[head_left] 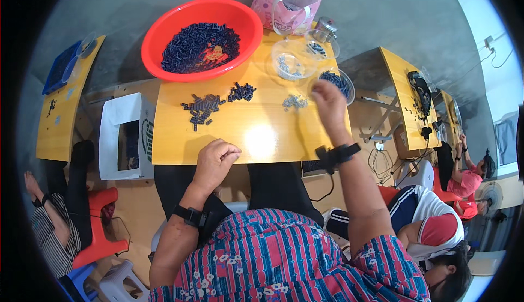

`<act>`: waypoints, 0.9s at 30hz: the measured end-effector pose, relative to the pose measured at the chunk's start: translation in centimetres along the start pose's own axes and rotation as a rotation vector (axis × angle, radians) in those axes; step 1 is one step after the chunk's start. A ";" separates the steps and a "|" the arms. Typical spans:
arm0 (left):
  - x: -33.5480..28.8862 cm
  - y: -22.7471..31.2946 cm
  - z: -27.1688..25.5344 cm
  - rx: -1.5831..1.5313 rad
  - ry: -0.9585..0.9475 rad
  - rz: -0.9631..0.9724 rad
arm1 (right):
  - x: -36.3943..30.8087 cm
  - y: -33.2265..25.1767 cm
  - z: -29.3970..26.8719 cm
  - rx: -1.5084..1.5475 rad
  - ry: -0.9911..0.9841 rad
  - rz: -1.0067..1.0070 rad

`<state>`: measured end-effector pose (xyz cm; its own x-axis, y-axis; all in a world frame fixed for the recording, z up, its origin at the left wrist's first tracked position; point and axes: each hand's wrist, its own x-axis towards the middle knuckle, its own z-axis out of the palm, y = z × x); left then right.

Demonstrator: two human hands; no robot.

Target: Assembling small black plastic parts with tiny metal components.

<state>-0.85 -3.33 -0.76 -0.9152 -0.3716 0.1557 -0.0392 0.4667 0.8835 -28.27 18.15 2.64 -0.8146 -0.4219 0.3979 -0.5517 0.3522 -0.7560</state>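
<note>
At the front edge of the yellow table (pixel 305 138), my left hand (pixel 214 163) is closed with thumb and fingers pressed together; whatever it may hold is too small to make out. Farther right, my right hand (pixel 331 105) is raised over the table with its fingers curled together, beside a clear bowl of dark pieces (pixel 335 82). Its fingertips cover part of that bowl's near side. Just left of the right hand lies a small pile of silvery metal bits (pixel 295 102). Two loose heaps of short dark cylindrical pieces, a wider one (pixel 203 106) and a smaller one (pixel 241 91), lie left of centre.
A big red basin (pixel 248 43) of dark pieces stands at the back left. Behind the clear tub (pixel 277 62) of metal bits are a pink bag (pixel 266 10) and a lidded jar (pixel 326 26). A white carton (pixel 112 133) stands left; people sit on both sides.
</note>
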 end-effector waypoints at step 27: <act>0.2 -0.7 -0.1 -0.032 0.019 0.079 | -2.1 -5.0 10.8 -0.006 -0.252 -0.088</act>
<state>-0.98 -3.85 -1.32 -0.9073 -0.3495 0.2337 0.0464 0.4692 0.8819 -21.89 8.22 0.02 -0.6934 -0.6457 0.3197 -0.6204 0.3094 -0.7207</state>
